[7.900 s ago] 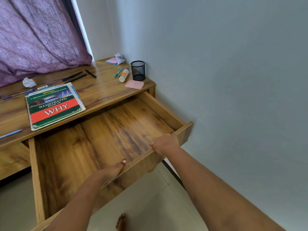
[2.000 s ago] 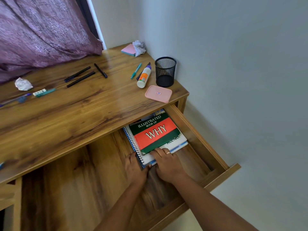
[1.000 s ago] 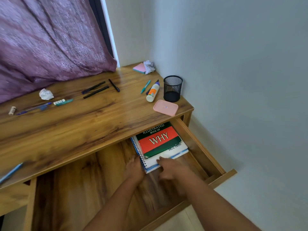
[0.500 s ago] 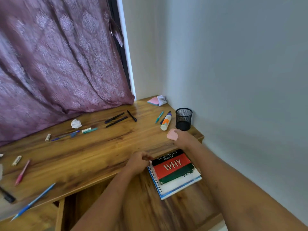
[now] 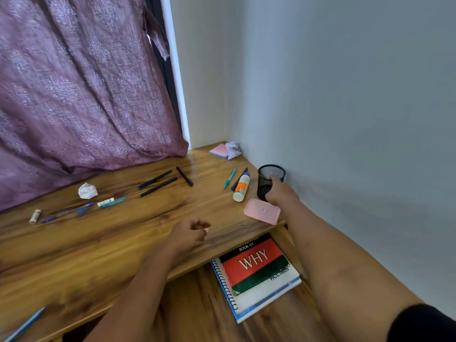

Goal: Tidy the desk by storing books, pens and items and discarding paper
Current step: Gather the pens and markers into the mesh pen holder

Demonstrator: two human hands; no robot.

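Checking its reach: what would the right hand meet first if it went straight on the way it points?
The black mesh pen cup: a fingertip of the right hand looks to be against its side, though depth is unclear.

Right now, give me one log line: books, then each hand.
stacked books: in open wooden drawer | right hand: touching black mesh pen cup, grip unclear | left hand: curled, empty, above wooden desk
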